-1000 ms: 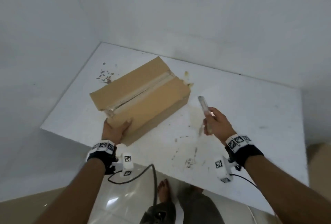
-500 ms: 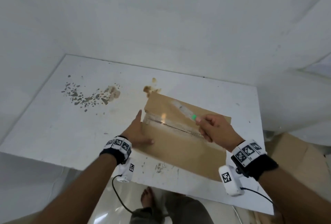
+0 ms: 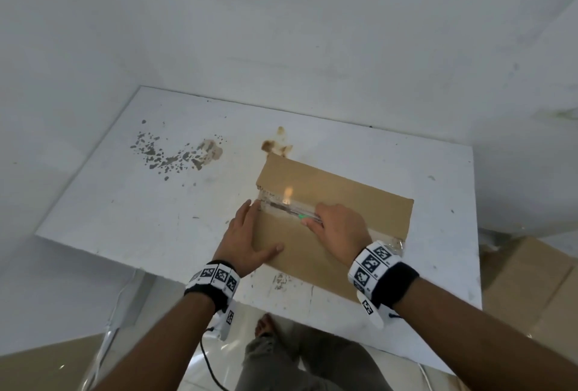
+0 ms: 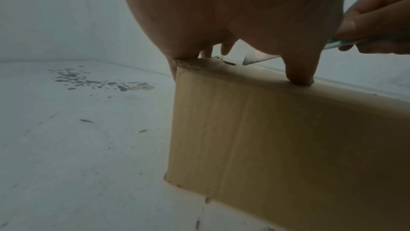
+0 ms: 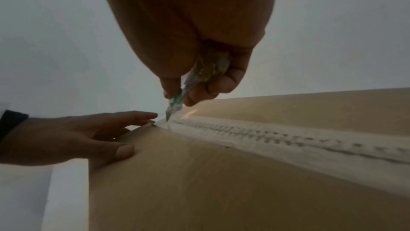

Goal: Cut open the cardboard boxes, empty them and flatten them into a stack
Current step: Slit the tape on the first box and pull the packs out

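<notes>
Cardboard box sits on the white table, toward its right half, top flaps closed under a strip of clear tape running along the centre seam. My left hand lies flat and relaxed against the box's left end, fingers straight, thumb pressing on the top panel to steady it. My right hand is curled round a box cutter with a green slider, the blade tip resting at the left end of the tape, right by my left fingertips. The step, as I judge it, is slitting the seam. To do it well I should pull the blade away from my bracing hand, rightward along the gap between the flaps, keeping it shallow so only tape parts and whatever is inside stays unharmed. My left fingers look too near the tip; I would slide them back down the side panel before drawing. Steady light pressure should follow the seam line without wandering into the cardboard.
</notes>
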A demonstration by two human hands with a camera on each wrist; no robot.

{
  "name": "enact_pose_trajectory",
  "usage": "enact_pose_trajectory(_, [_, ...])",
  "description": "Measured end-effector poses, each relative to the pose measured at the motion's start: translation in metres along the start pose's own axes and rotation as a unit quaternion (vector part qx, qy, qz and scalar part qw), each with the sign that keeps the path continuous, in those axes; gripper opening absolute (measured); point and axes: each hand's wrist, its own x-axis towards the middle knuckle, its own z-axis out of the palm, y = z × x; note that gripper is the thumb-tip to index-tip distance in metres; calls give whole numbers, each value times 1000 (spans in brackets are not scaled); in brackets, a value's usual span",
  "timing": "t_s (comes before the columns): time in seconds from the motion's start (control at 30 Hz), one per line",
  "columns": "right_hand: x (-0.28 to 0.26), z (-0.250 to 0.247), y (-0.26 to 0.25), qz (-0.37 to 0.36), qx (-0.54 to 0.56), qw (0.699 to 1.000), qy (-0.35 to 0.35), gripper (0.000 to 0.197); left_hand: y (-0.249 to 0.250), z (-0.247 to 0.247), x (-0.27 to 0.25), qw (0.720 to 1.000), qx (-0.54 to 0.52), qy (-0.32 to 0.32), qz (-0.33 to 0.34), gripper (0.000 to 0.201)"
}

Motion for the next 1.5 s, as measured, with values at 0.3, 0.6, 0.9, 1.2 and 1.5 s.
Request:
enact_pose_trajectory(0.3, [15,-15,-18,-23,-29,999,-14,32,4,-17,27,1000,6,7,22,105])
enact_pose_trajectory(0.6, [35,-34,-32,-23,-72,997,-30,30,-9,-14,53,997,14,-50,52,99])
enact_pose_trajectory(0.9, [31,-33,-45,32,-135,986,-90,36,-18,-12,60,996,3,-51,66,102])
enact_pose_trajectory(1.2, [-4,-43,-13,137,-107,982,-79,40,-16,-18,59,995,33,-64,72,99])
enact_pose_trajectory(1.5, [-33,-24,5,184,-87,976,-74,27,32,9,44,918,156,-14,364,53])
